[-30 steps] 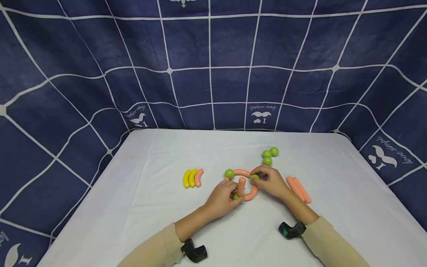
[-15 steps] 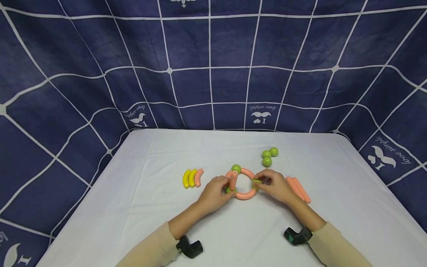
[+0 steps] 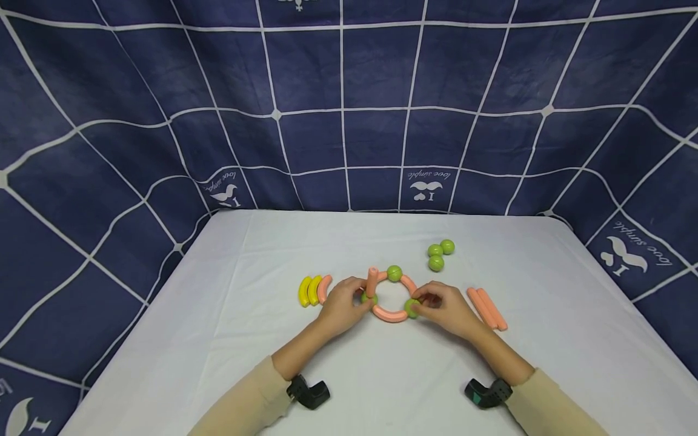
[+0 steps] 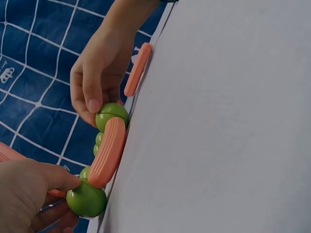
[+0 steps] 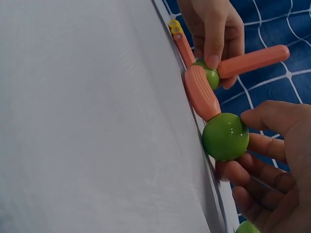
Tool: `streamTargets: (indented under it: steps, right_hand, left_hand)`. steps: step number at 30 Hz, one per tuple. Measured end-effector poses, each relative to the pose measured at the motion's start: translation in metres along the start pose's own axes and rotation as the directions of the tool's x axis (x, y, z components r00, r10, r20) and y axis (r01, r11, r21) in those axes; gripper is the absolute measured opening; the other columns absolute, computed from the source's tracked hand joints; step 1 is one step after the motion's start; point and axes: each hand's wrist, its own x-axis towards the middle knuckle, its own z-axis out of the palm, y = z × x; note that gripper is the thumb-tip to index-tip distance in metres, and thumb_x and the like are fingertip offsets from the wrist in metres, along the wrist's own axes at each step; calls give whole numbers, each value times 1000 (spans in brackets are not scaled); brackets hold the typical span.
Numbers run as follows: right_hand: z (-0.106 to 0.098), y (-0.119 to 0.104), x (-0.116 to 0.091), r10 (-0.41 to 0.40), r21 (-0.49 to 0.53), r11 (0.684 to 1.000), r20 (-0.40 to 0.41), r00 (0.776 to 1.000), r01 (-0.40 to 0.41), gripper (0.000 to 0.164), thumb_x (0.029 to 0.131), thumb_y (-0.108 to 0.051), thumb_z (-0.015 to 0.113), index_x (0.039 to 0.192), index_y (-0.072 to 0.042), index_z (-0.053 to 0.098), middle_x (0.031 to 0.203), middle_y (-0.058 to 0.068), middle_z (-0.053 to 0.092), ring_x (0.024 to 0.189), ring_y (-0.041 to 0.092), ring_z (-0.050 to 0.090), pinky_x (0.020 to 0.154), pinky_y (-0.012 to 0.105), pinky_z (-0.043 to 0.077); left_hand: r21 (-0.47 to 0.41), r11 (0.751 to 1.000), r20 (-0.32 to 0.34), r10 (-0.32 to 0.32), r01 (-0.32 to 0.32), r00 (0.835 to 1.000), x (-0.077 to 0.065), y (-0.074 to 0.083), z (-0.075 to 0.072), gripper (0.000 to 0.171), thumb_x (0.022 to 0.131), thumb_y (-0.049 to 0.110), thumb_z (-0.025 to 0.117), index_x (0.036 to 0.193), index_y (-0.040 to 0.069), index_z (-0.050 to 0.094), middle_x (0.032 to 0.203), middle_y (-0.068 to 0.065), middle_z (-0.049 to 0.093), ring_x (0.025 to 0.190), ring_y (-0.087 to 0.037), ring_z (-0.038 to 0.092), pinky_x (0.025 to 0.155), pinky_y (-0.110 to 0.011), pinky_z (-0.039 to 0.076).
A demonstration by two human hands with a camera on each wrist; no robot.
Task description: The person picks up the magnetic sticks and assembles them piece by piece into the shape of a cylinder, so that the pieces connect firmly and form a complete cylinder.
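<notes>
The bench [image 3: 349, 375] carries a ring [image 3: 389, 316] of curved bars and green balls, midway between the left and right edges. If both hands push unevenly, I think one joint may open. The left hand [image 3: 343, 303] pinches the left ball [image 4: 86, 198]; the right hand [image 3: 449, 307] pinches the right ball [image 5: 225, 137]. From the left ball rises a straight bar [image 3: 372, 281], almost upright; the left fingers could knock it loose. Two spare bars [image 3: 487, 309], toward the right edge, could be pushed by the right forearm. Loose balls [image 3: 435, 263], toward the far edge, may roll if bumped.
</notes>
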Motion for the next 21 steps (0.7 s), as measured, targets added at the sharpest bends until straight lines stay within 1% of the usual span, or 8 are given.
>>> streamTargets:
  steps: [3, 7, 12, 15, 21]
  right_hand:
    - [2, -1, 0, 1, 8, 1000, -1, 1000, -1, 18, 82, -13, 78, 98, -7, 72, 87, -4, 64, 75, 11, 58, 67, 25, 49]
    - [5, -4, -1, 6, 13, 1000, -1, 1000, -6, 17, 81, -11, 79, 96, -7, 72, 86, -4, 64, 75, 10, 58, 67, 25, 50]
    - [7, -9, -2, 12, 20, 1000, 5, 1000, -12, 17, 82, -13, 78, 97, -7, 71, 86, -3, 64, 76, 10, 59, 68, 26, 50]
    - [8, -12, -3, 12, 31, 999, 18, 1000, -13, 17, 84, -15, 78, 98, -7, 71, 87, -3, 64, 76, 10, 60, 69, 26, 51]
    - [12, -17, -5, -3, 57, 998, 52, 999, 0, 17, 85, -16, 77, 98, -7, 71, 87, -3, 64, 77, 11, 60, 69, 26, 51]
  left_hand:
    - [5, 1000, -15, 3, -3, 1000, 3, -2, 1, 29, 84, 14, 73, 111, 4, 68, 102, -5, 66, 94, -20, 59, 84, -35, 49]
    - [-1, 1000, -24, 4, -4, 1000, 6, -4, 2, 26, 84, 13, 73, 108, 3, 68, 99, -5, 66, 91, -20, 58, 80, -35, 48]
    - [-15, 1000, -37, -1, 1, 999, 9, -5, 2, 24, 85, 12, 72, 106, 2, 67, 100, -6, 66, 91, -21, 58, 79, -36, 47]
    - [-26, 1000, -45, -17, 16, 999, 11, -6, 3, 25, 86, 12, 72, 108, 1, 67, 101, -7, 65, 93, -21, 59, 81, -37, 48]
    - [-63, 996, -69, -74, 70, 995, 15, -7, 5, 25, 88, 16, 71, 108, 2, 67, 103, -8, 65, 97, -23, 59, 84, -38, 49]
